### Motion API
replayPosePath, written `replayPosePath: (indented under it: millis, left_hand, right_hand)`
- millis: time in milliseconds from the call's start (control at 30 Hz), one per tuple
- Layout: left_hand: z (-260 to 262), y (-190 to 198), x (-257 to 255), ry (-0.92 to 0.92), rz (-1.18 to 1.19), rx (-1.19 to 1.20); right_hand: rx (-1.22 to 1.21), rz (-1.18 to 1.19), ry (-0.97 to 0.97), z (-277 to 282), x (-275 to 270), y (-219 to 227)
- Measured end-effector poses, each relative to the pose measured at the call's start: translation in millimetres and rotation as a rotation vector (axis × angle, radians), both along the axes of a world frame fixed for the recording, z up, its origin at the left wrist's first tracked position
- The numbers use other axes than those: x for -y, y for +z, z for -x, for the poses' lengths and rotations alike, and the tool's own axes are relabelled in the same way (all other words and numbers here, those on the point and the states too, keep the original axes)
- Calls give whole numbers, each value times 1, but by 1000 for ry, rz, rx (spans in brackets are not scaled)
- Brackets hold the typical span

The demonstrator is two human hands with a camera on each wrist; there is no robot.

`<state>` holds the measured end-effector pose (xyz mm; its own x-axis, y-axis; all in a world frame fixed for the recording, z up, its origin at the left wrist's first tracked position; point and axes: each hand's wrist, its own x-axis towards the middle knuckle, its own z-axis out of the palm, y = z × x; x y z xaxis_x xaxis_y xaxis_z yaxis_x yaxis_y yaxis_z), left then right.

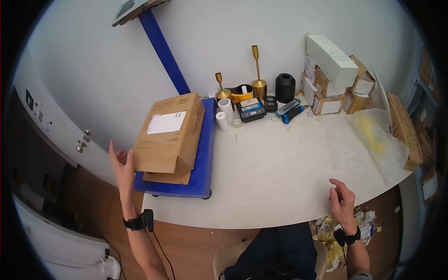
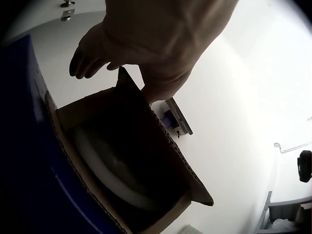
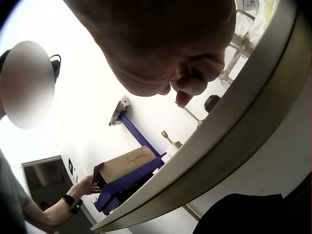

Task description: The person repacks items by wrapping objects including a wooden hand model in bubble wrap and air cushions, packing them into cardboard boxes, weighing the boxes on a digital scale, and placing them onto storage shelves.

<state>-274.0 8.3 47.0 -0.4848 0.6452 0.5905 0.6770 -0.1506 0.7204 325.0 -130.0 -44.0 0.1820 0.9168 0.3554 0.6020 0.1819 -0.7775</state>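
Note:
A brown cardboard box (image 1: pixel 156 144) with a white label (image 1: pixel 166 122) on top lies on the blue platform scale (image 1: pixel 206 154). At the box's near left corner is my left hand (image 1: pixel 123 173), its thumb right at the edge and its fingers spread and extended. From the left wrist, the box's near end (image 2: pixel 165 134) shows open, with a pale curved object (image 2: pixel 105 170) inside in shadow. Over the table's front right edge hangs my right hand (image 1: pixel 343 203), fingers loosely bent, holding nothing.
Along the wall stand gold candlesticks (image 1: pixel 259 86), white rolls (image 1: pixel 223 121), a small black device (image 1: pixel 252 114), utility knives (image 1: pixel 293 113) and a black cylinder (image 1: pixel 284 88). Stacked boxes (image 1: pixel 329 102) and clear plastic wrap (image 1: pixel 373 135) occupy the right side. Scraps (image 1: pixel 329 238) litter the floor.

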Motion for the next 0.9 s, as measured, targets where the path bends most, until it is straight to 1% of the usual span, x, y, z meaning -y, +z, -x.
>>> replayPosePath:
  millis: [33, 100, 133, 167, 233, 300, 333, 367, 400, 533, 600, 667, 733, 767, 833, 867, 900]
  left_hand:
    - [-17, 29, 4, 77, -64, -198]
    - [-21, 83, -1, 124, 15, -197]
    - [-25, 109, -5, -10, 108, 1]
    - [-29, 130, -9, -154, 192, 200]
    - [-36, 153, -10, -201, 81, 175]
    - [-47, 176, 1, -287, -5, 159]
    - [-50, 178, 0, -305, 25, 167]
    - [-50, 180, -2, -254, 19, 115]
    - [-49, 181, -6, -203, -2, 62]
    - [-36, 159, -6, -220, 55, 80]
    - [-28, 130, -12, -148, 82, 59]
    - [-33, 102, -10, -39, 120, -109]
    - [-13, 78, -11, 35, 202, -279]
    - [0, 68, -16, 28, 198, -287]
    - [21, 55, -22, -15, 386, -113]
    - [24, 50, -23, -9, 382, -115]
    - [22, 48, -22, -83, 466, -5]
  right_hand:
    - [0, 2, 16, 0, -2, -3]
    - [1, 11, 20, -3, -4, -11]
    - [11, 31, 52, -1, -6, -11]
    - [13, 27, 43, 0, -7, -11]
    - [18, 29, 12, -1, -9, -14]
    - [-24, 26, 23, 2, -9, -19]
    - [-41, 59, 18, 6, -8, -15]
    - [-35, 74, 3, 6, -6, -17]
    - [-30, 58, 20, 5, -9, -20]
    - [-33, 42, 24, 3, -10, -22]
    - [-56, 42, 37, 3, -9, -23]
    - [-75, 33, 25, 4, -8, -21]
    - [-104, 51, 36, 5, -8, -18]
    - [-111, 48, 28, 5, -7, -18]
    - [-93, 47, 47, 4, -9, -18]
    - [-95, 43, 53, 4, -9, -18]
    - [-73, 38, 52, 4, -10, -19]
